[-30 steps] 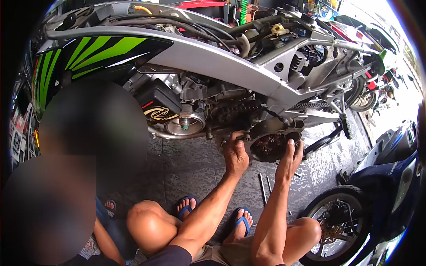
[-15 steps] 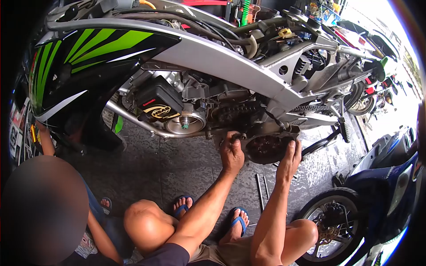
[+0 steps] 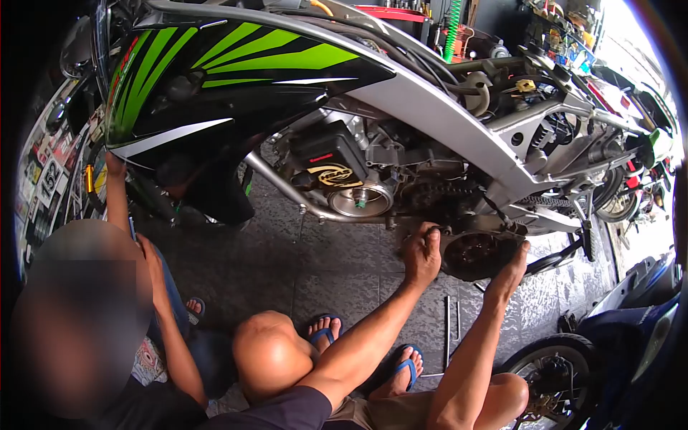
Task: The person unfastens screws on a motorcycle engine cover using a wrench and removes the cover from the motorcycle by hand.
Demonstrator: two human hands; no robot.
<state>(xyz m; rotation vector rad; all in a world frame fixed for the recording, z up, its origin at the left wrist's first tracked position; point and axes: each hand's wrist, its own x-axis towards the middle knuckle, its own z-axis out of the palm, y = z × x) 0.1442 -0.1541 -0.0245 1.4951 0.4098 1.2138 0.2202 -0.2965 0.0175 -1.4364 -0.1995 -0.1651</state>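
A dark, greasy metal engine cover [image 3: 476,254] with a round opening sits low beneath the motorcycle's engine, between my two hands. My left hand [image 3: 423,256] grips its left edge, thumb up on the near side. The cover's right edge is in my right hand [image 3: 510,271], whose far fingers are hidden behind it. Whether the cover touches the engine, I cannot tell. Just above it is a dark, oily area of the engine with a chain [image 3: 448,190]. To the left, a round silver housing [image 3: 360,201] sits below a black Kawasaki-marked cover [image 3: 328,152].
A green-and-black fairing [image 3: 236,72] and a silver frame [image 3: 430,100] stretch above my hands. Metal rods [image 3: 448,333] lie on the tiled floor. At lower right stands a blue motorcycle's front wheel [image 3: 552,380]. Another person [image 3: 179,344] is close on my left.
My view has turned left, so the motorcycle and both hands appear farther right and slightly lower. Both hands still hold the cover. The other person's second hand has come into view.
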